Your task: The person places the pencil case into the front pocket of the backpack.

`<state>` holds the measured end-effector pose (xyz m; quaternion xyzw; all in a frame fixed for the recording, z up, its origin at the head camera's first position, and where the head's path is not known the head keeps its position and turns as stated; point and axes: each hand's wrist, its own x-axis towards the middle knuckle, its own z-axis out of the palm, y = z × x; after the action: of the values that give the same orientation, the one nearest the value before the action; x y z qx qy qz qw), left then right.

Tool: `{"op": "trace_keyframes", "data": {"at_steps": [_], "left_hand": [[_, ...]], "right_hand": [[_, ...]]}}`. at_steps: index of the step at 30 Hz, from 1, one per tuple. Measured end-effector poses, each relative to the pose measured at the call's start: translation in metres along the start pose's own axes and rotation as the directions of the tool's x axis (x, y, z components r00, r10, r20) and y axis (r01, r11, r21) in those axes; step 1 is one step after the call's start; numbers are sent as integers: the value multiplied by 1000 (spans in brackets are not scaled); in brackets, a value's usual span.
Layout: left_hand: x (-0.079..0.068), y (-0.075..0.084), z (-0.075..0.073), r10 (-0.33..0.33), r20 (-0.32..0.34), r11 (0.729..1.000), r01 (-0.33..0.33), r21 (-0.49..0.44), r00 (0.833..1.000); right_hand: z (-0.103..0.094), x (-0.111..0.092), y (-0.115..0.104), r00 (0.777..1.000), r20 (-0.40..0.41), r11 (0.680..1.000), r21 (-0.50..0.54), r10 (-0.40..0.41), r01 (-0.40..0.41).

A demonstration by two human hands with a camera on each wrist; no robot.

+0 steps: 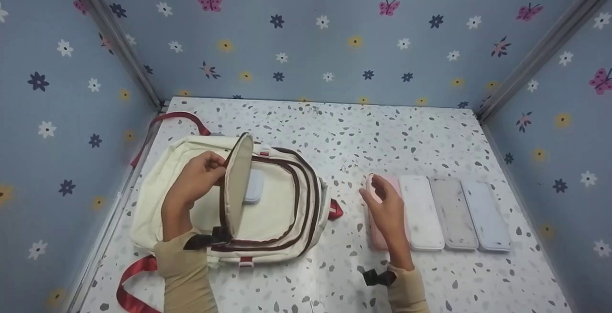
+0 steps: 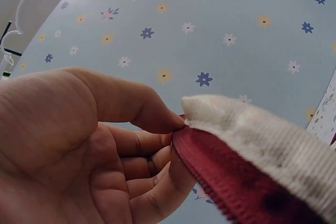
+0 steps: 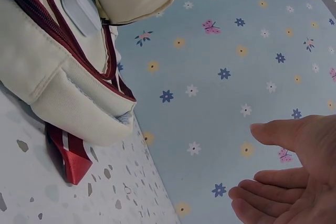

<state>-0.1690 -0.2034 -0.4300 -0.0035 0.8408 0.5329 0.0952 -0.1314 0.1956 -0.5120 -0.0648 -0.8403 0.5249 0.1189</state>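
A cream backpack (image 1: pixel 150 208) with dark red zippers lies on its back, its front pocket unzipped. My left hand (image 1: pixel 193 181) pinches the edge of the pocket flap (image 1: pixel 237 184) between thumb and fingers and holds it upright. The left wrist view shows the dark red zipper tape (image 2: pixel 210 156) at the fingertips. Inside the pocket is a light blue case (image 1: pixel 255 188) with rounded corners, partly hidden by the flap. My right hand (image 1: pixel 389 208), thumb and fingers apart and holding nothing, overlaps a flat pink case (image 1: pixel 377 239) in the head view.
To the right of the pink case, a white case (image 1: pixel 421 212), a grey case (image 1: pixel 454 212) and a light blue case (image 1: pixel 486 215) lie in a row on the speckled table (image 1: pixel 334 136). Red straps (image 1: pixel 136 275) trail from the backpack. Flowered panels (image 1: pixel 306 31) enclose the table.
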Motion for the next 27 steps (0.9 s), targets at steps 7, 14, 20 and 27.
{"op": "trace_keyframes", "data": {"at_steps": [7,14,20,27], "left_hand": [[-2,0,0,13,32,999,-12,-34,999],[-2,2,1,19,29,999,-18,-51,999],[-2,0,1,20,21,999,-19,-46,1000],[-2,-1,0,19,21,999,-19,-35,1000]], "right_hand": [[-10,-4,7,999,9,998,-51,35,-35],[-20,-7,17,996,13,993,-83,87,-86],[-26,-11,30,993,11,989,-98,116,-114],[-34,-19,47,983,17,974,-143,180,-176]]}}
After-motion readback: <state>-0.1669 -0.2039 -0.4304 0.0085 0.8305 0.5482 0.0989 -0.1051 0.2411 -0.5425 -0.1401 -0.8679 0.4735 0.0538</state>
